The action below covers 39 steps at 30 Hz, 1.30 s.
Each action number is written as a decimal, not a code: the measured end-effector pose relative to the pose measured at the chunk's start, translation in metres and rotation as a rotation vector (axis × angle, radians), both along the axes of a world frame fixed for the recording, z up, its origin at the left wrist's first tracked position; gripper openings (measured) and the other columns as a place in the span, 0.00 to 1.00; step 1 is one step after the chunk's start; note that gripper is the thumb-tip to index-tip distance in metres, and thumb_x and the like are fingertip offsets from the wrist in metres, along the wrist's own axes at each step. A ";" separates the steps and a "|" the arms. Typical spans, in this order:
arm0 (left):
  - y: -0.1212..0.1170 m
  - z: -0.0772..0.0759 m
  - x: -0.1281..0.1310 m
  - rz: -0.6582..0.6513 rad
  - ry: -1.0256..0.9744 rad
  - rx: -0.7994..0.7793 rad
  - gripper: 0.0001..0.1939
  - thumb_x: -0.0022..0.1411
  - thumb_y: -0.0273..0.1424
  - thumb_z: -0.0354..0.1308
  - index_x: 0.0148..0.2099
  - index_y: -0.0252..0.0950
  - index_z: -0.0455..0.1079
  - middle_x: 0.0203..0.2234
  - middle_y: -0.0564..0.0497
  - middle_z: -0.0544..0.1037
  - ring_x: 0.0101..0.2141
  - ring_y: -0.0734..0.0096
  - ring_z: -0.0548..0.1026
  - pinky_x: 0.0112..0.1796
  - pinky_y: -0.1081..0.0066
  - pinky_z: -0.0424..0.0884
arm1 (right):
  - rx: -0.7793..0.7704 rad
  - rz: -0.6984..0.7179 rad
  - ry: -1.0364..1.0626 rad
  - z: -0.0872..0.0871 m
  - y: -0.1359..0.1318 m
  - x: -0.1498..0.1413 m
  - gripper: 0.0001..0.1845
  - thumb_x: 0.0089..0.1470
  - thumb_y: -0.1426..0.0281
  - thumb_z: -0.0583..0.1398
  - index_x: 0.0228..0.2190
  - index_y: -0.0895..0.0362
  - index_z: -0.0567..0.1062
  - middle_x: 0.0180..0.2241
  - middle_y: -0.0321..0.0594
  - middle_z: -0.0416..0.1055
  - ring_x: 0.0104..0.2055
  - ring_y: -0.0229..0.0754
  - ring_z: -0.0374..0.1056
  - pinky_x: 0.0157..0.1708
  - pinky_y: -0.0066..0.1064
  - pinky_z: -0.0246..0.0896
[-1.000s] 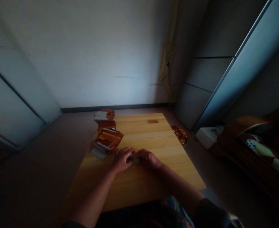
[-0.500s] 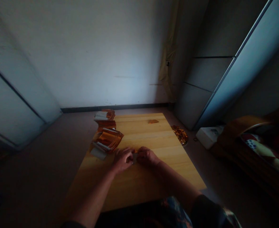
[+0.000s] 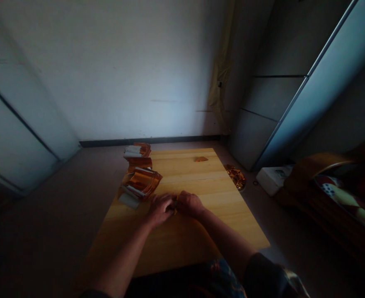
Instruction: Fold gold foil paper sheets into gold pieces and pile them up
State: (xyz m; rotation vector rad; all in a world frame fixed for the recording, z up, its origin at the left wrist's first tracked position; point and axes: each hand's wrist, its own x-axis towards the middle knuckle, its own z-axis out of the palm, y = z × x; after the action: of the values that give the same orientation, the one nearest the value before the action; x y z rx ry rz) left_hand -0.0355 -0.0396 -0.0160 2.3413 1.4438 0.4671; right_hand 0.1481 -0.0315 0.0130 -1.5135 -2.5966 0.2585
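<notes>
My left hand point(image 3: 161, 209) and my right hand point(image 3: 191, 204) meet over the middle of the wooden table point(image 3: 194, 236). Between them is a small piece of orange foil paper point(image 3: 175, 212), pinched by the fingers of both hands; most of it is hidden. Left of my left hand lies a stack of shiny orange foil sheets point(image 3: 143, 181), with grey-white undersides showing at the edges. A single pale sheet point(image 3: 129, 200) lies just below the stack. Towards the far right of the table rests a small folded orange piece point(image 3: 201, 159).
More foil sheets point(image 3: 138, 150) lie at the table's far left corner. On the floor to the right stands a container of crumpled or folded orange foil point(image 3: 236, 178), near a white box point(image 3: 271, 180). A wooden seat point(image 3: 320, 163) with cushions is at the right, a grey cabinet point(image 3: 263, 103) behind.
My right hand has shifted slightly left and up, closer to my left hand. The pale surface between the hands is now covered, and orange foil shows there lower down.
</notes>
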 end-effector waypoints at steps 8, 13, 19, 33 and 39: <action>-0.004 0.007 0.001 -0.023 0.004 0.022 0.07 0.55 0.32 0.56 0.38 0.41 0.70 0.50 0.48 0.72 0.54 0.58 0.64 0.56 0.52 0.53 | -0.042 -0.034 0.024 -0.008 0.010 0.001 0.20 0.56 0.53 0.56 0.38 0.54 0.75 0.36 0.41 0.72 0.31 0.39 0.70 0.28 0.26 0.59; -0.003 0.003 0.000 -0.026 -0.006 0.013 0.07 0.56 0.33 0.56 0.38 0.43 0.72 0.51 0.50 0.72 0.55 0.58 0.63 0.57 0.52 0.51 | -0.106 -0.045 -0.011 0.002 0.015 0.002 0.19 0.54 0.53 0.58 0.39 0.52 0.76 0.38 0.40 0.72 0.33 0.40 0.70 0.29 0.26 0.60; -0.001 -0.001 -0.001 -0.074 -0.034 -0.019 0.07 0.56 0.32 0.57 0.37 0.46 0.75 0.53 0.52 0.71 0.58 0.57 0.61 0.58 0.49 0.49 | -0.151 -0.045 -0.029 0.004 0.023 0.000 0.16 0.52 0.56 0.60 0.40 0.49 0.76 0.38 0.39 0.73 0.35 0.40 0.69 0.29 0.26 0.60; -0.002 0.001 0.000 -0.043 -0.002 0.029 0.07 0.57 0.33 0.57 0.39 0.45 0.73 0.53 0.51 0.72 0.56 0.58 0.63 0.56 0.50 0.50 | -0.105 -0.148 0.330 -0.017 0.010 0.008 0.15 0.46 0.59 0.65 0.30 0.58 0.76 0.32 0.37 0.69 0.29 0.33 0.63 0.27 0.23 0.54; -0.002 0.001 0.001 -0.079 -0.034 0.084 0.08 0.56 0.29 0.56 0.38 0.44 0.74 0.51 0.52 0.73 0.55 0.61 0.65 0.55 0.56 0.54 | -0.094 -0.130 0.336 -0.020 0.010 0.008 0.06 0.46 0.71 0.64 0.29 0.58 0.75 0.31 0.36 0.67 0.29 0.33 0.62 0.29 0.23 0.54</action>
State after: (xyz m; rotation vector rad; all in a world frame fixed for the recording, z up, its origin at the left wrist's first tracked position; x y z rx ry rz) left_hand -0.0347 -0.0416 -0.0149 2.4339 1.3348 0.5534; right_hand 0.1561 -0.0218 -0.0068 -1.5099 -2.2448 0.5737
